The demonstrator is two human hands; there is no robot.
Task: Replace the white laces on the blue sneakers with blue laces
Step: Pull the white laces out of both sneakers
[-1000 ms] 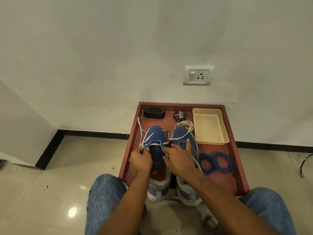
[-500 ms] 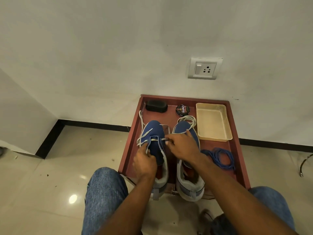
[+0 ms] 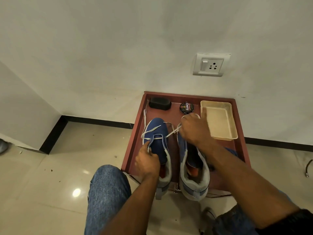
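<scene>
Two blue sneakers stand side by side on a red-brown tray [image 3: 135, 133], toes toward the wall. The left sneaker [image 3: 158, 143] still carries a white lace [image 3: 153, 130] through its front eyelets, with one loose end trailing up the tray's left rim. My left hand [image 3: 147, 162] grips that sneaker's left side near the eyelets. My right hand [image 3: 194, 129] is raised over the right sneaker [image 3: 193, 168], pinching the white lace and drawing it taut to the right. The blue laces [image 3: 231, 150] lie mostly hidden behind my right forearm.
At the tray's back stand a black shoe brush [image 3: 160, 103], a round polish tin [image 3: 186, 107] and an empty beige plastic tray [image 3: 218, 119]. A wall with a socket [image 3: 210, 65] rises right behind. My knees in jeans flank the tray's front edge.
My right hand has pulled the white lace out of the left sneaker, moving up and right over the right sneaker's toe. My left hand slid back along the left sneaker.
</scene>
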